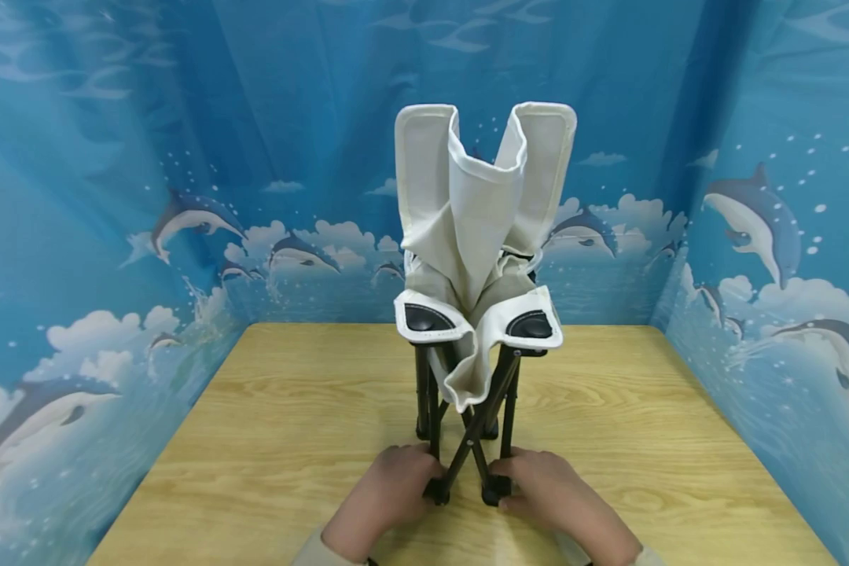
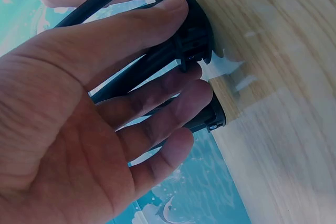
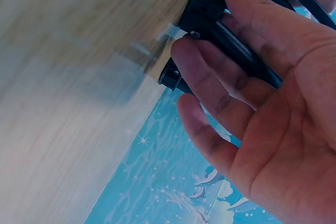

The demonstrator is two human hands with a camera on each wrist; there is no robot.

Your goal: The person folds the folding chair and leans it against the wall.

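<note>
Two hands: both are working low on the folding chair, in the lower middle of the head view.
Left hand: it is clamping on the left near foot; in its wrist view the thumb is pressing on the foot at upper middle, and the other fingers are bending behind the leg, partly hidden.
Right hand: it is pinching the right near foot, with the thumb lying along it at the upper middle of its wrist view and the fingers curling on the other side.
Chair frame: dark legs are crossing at centre, and the feet are resting on the bench.
White fabric: the backrest is rising to upper middle with a deep fold; the seat is sagging between two black corner pieces.
Sleeves: they are showing at the bottom edge, light in colour.
Surroundings: blue curtains with dolphins are hanging behind and at both sides.
</note>
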